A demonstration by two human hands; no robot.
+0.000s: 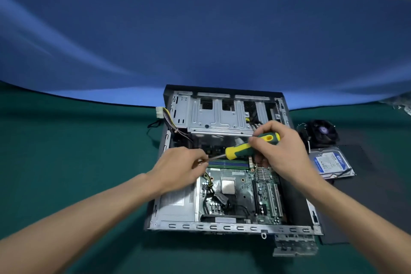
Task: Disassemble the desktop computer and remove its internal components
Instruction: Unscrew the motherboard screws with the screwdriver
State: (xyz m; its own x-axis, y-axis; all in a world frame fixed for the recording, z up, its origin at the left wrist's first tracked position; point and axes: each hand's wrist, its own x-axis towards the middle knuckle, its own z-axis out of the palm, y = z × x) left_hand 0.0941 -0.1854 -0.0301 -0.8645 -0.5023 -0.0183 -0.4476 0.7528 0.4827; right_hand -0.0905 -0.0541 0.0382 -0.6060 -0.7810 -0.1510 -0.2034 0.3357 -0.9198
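Lying open on the green table [77,151], the grey metal desktop case [222,227] exposes its motherboard [242,191]. The yellow-green screwdriver [246,147] is gripped by the right hand [282,151], shaft pointing down-left; its tip is pinched by the left hand [178,168]. A blue-labelled hard drive [329,163] and black fan [320,132] lie just beside, right.
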